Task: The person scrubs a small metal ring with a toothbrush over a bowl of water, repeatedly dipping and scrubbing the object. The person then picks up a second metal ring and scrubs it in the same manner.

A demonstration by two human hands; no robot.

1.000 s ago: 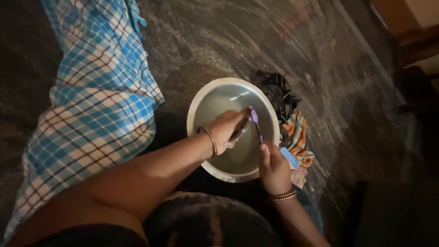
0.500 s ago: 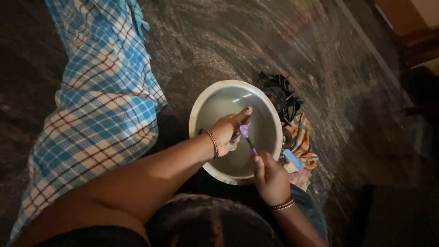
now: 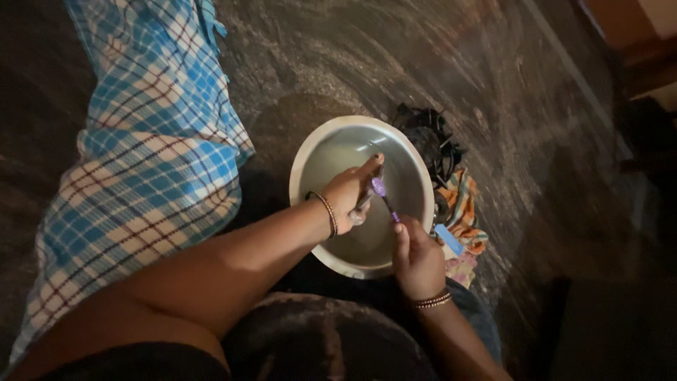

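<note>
A blue checked cloth (image 3: 141, 162) lies on the dark floor (image 3: 493, 85) beside a pale round basin (image 3: 412, 166). Over the basin, the left hand (image 3: 349, 194) grips a small, perhaps metal, item; the right hand (image 3: 417, 257) is closed around a purple toothbrush (image 3: 384, 197).

Dark, mottled stone floor (image 3: 508, 92). Resting on it: a round pale basin (image 3: 305, 162), a blue checked cloth (image 3: 141, 176) spread flat to its left, and a black tangled bundle (image 3: 427, 137) plus an orange patterned rag (image 3: 462, 204) just beside its right rim.
</note>
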